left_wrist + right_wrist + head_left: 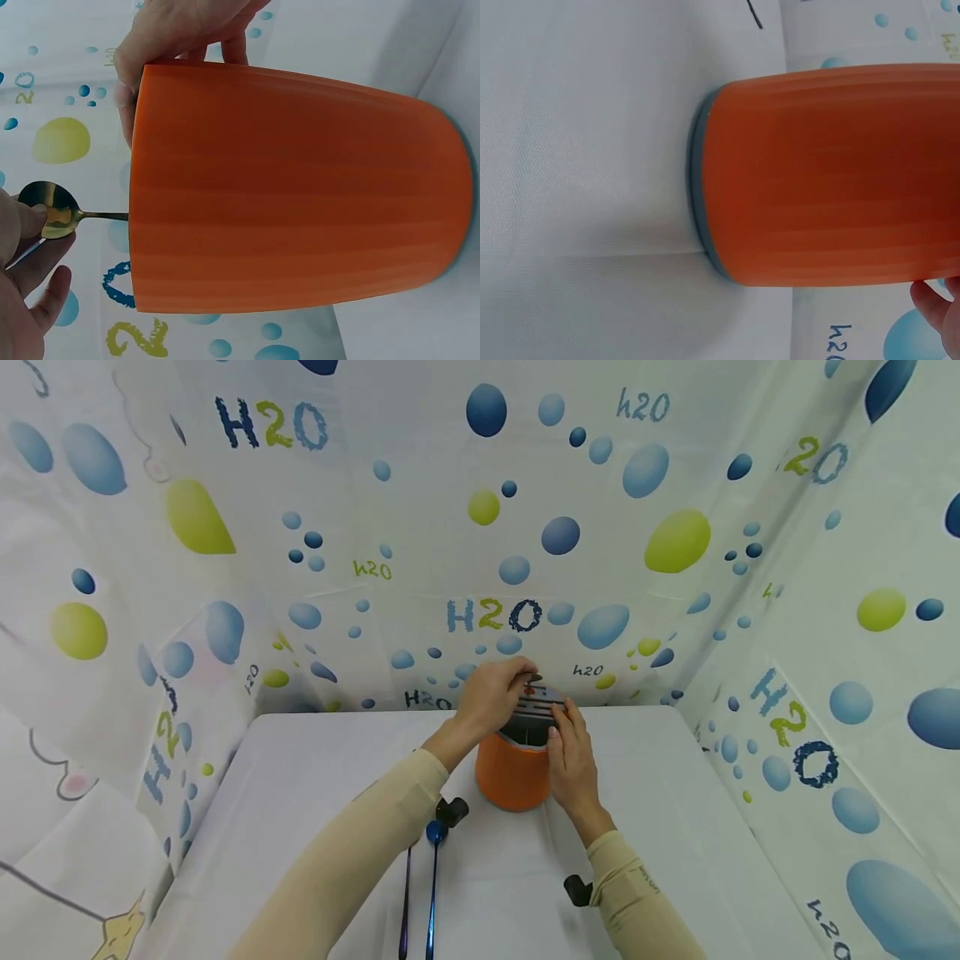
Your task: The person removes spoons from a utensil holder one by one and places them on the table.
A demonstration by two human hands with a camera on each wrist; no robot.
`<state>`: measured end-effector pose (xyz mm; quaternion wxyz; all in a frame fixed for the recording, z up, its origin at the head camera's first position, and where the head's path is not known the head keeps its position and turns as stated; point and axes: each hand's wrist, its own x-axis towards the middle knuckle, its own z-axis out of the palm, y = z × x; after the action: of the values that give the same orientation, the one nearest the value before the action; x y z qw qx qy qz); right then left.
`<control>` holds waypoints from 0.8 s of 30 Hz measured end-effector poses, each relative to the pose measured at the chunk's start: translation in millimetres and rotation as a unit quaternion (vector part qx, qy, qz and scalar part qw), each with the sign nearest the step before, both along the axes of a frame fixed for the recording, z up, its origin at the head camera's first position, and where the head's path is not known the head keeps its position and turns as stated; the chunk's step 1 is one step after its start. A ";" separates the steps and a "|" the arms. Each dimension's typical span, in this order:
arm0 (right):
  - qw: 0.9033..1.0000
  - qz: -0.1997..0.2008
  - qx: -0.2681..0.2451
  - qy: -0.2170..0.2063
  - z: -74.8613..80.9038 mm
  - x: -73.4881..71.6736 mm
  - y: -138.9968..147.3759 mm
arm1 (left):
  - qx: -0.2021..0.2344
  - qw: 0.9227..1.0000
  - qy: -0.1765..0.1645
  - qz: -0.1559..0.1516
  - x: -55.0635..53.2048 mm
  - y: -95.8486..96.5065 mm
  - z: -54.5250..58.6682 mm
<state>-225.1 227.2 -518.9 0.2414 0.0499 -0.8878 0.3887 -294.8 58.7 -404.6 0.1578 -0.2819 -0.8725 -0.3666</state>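
An orange cutlery holder with a dark slotted top stands upright on the white table. My left hand pinches a gold spoon by its bowl above the holder. The spoon's handle runs down toward the holder's top, and its far end is hidden behind the orange wall. At the right side of the rim, my right hand grips the holder, fingers over the top edge and thumb against the side. Only part of that hand shows in the right wrist view.
A blue spoon and a darker purple-toned utensil lie on the table in front of the holder, partly beside my left sleeve. A patterned curtain with coloured drops rises behind the table and along its sides.
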 end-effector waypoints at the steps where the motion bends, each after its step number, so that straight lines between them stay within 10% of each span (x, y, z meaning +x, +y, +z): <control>1: 1.000 0.001 -0.001 0.000 -0.1 0.0 -0.2 | 0.002 1.000 0.003 0.001 -0.4 -0.1 0.1; 24: 1.000 0.000 -0.006 0.011 -2.1 0.2 -2.0 | 0.060 0.990 0.126 -0.005 9.7 -9.4 40.3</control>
<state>-224.8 225.2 -521.0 0.2517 0.0527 -0.8825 0.3937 -285.1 49.2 -364.4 0.2810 -0.3198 -0.8208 -0.3810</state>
